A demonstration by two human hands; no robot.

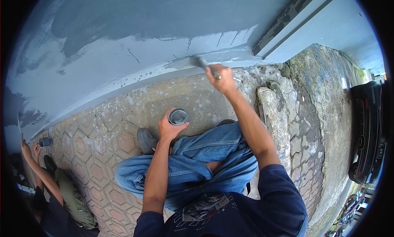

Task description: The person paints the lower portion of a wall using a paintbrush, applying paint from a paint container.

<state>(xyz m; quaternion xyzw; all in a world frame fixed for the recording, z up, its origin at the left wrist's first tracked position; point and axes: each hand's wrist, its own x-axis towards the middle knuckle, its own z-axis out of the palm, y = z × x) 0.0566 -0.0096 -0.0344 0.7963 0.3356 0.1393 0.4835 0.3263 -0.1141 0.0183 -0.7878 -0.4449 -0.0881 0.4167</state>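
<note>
- Right hand (223, 79) closed around handle of paintbrush (204, 64), pressing bristles against base strip of grey wall (135, 36), just above where wall is meeting pavement.
- Left hand (167, 128) wrapped round small paint can (178, 116), fingers curled at its side, holding it upright and open-topped over the knees, apart from the wall.
- Risking a spill: can being held in the air over blue jeans (193, 163) and paving (102, 146); any tilt sending grey paint onto trousers or hexagonal pavers.
- Risking drips: brush working right at bottom edge, so loaded bristles probably smearing onto concrete border below; splatter marks already showing there.
- Risking uneven coat: darker fresh paint above, paler patchy band lower down, easily missing spots near the cracked, chipped edge.
- Squatting posture looking cramped, shoe (146, 139) close to wall; balance probably shaky while reaching forward.
- Standing in the way on the right: dark door frame (287, 21) and mossy broken stone kerb (275, 114), limiting reach that way.
- Crouching at far left, another person (61, 192) holding a second small can (45, 142) near the same wall, well apart.
- Parked at far right, black motorbike (367, 130), well clear of brush.
</note>
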